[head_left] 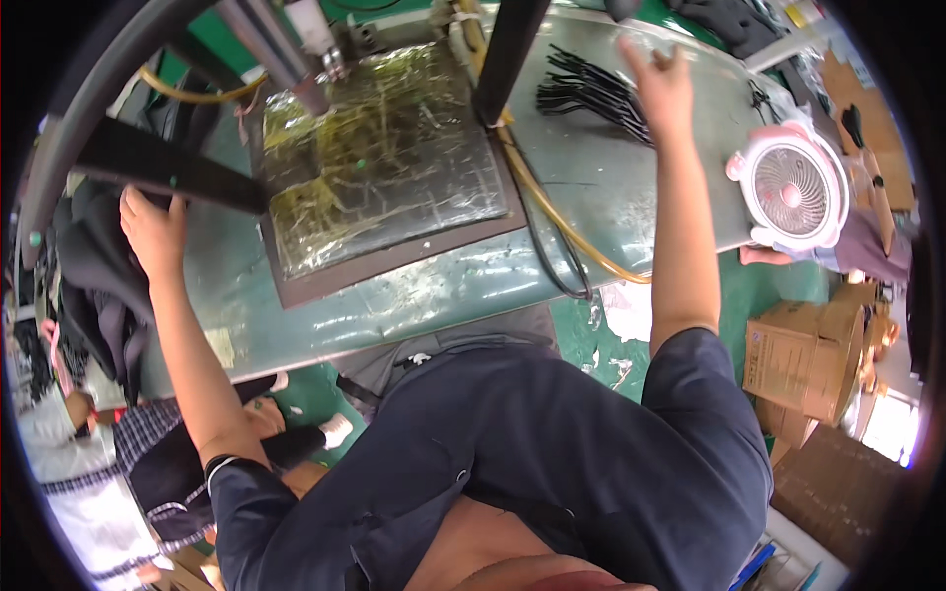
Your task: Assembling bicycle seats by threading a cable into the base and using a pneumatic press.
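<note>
At the far left, my left hand [156, 234] lies against a pile of dark padded pieces [91, 241]. Its thumb and forefinger stand apart, and some fingertips are lost against the dark material. My right hand [662, 94] is raised over the far right of the green worktable [611, 207], slightly blurred, fingers apart and nothing seen in them. Just left of it lies a bunch of thin black strips [591, 94]. Between my hands sits a dark flat plate [389, 163] covered in shiny, yellowish clear film, under a metal press frame [266, 44].
Dark frame posts [507, 59] rise around the plate. A yellow hose [562, 227] and a black cable cross the table. A pink-and-white fan [791, 187] stands at the right edge. Cardboard boxes [803, 355] are stacked at right. Another person [187, 453] is at lower left.
</note>
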Tool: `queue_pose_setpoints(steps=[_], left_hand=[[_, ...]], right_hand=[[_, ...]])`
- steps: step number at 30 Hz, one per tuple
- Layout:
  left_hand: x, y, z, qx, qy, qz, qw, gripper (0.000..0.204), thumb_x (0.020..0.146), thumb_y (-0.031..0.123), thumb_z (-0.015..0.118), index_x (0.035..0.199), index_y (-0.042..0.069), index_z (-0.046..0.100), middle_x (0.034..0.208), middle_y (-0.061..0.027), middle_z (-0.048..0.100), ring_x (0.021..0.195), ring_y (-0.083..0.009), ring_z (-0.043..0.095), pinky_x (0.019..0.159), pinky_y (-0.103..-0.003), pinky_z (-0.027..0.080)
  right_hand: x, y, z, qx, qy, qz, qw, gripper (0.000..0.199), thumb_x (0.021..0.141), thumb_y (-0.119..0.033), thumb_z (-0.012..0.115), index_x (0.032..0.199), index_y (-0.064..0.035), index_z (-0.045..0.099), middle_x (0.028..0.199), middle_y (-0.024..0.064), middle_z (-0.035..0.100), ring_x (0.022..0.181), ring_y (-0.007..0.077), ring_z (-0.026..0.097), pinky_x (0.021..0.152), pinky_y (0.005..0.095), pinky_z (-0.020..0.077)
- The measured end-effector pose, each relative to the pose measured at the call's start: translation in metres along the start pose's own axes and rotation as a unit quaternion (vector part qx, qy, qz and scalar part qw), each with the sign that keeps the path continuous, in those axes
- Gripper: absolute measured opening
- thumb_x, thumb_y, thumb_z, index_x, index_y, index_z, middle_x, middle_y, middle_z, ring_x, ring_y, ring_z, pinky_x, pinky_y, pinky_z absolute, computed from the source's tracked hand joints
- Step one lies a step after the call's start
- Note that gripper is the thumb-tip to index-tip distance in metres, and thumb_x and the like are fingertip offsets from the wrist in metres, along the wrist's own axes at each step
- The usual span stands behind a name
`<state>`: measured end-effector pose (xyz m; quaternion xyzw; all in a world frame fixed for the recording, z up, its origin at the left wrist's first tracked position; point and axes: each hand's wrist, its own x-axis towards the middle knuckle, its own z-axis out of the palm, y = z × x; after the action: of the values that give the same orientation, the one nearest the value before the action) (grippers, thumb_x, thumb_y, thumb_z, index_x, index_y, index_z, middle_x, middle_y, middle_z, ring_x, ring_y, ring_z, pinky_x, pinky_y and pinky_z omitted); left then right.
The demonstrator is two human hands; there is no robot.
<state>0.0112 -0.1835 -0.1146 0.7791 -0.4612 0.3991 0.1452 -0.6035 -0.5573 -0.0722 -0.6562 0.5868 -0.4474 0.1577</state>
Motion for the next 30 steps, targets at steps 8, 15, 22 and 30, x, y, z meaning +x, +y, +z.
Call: queue_pose_setpoints(steps=[8, 15, 22, 30], left_hand=[[0.041, -0.057, 0.066, 0.043, -0.191, 0.122, 0.973, 0.044, 0.104, 0.029, 0.063, 0.141, 0.006, 0.070, 0.146, -0.0199, 0.068, 0.137, -0.0410, 0.062, 0.113, -0.051, 0.050], [0.053, 0.034, -0.082, -0.198, 0.127, -0.202, 0.951, 0.042, 0.096, 0.023, 0.085, 0.126, -0.004, 0.074, 0.133, -0.0197, 0.075, 0.116, -0.0282, 0.074, 0.100, -0.040, 0.059], [-0.022, 0.176, -0.180, -0.303, 0.179, -0.040, 0.935, 0.031, 0.085, -0.005, 0.086, 0.100, 0.001, 0.059, 0.119, -0.0171, 0.077, 0.108, -0.0264, 0.073, 0.095, -0.037, 0.058], [-0.052, 0.276, -0.179, -0.446, -0.130, 0.121, 0.877, 0.033, 0.083, 0.025, 0.090, 0.097, 0.007, 0.067, 0.121, -0.0106, 0.072, 0.113, -0.0332, 0.069, 0.100, -0.048, 0.052]], right_hand=[[-0.064, 0.067, -0.034, -0.275, -0.121, -0.231, 0.926, 0.073, 0.082, -0.013, 0.074, 0.152, 0.0006, 0.056, 0.139, 0.0248, 0.067, 0.126, 0.0447, 0.066, 0.111, 0.0498, 0.0528], [-0.058, 0.056, -0.053, -0.329, -0.165, -0.224, 0.902, 0.061, 0.081, -0.002, 0.065, 0.142, -0.0044, 0.059, 0.122, 0.0215, 0.068, 0.110, 0.0433, 0.071, 0.095, 0.0541, 0.0579], [-0.060, 0.041, -0.036, -0.241, -0.137, -0.229, 0.933, 0.056, 0.082, -0.004, 0.063, 0.138, -0.0025, 0.059, 0.124, 0.0242, 0.069, 0.104, 0.0492, 0.071, 0.088, 0.0554, 0.0594], [-0.112, -0.029, -0.106, 0.132, -0.150, 0.037, 0.979, 0.045, 0.099, -0.003, 0.072, 0.143, 0.0054, 0.063, 0.088, 0.0011, 0.062, 0.068, 0.0079, 0.057, 0.060, 0.0244, 0.0471]])
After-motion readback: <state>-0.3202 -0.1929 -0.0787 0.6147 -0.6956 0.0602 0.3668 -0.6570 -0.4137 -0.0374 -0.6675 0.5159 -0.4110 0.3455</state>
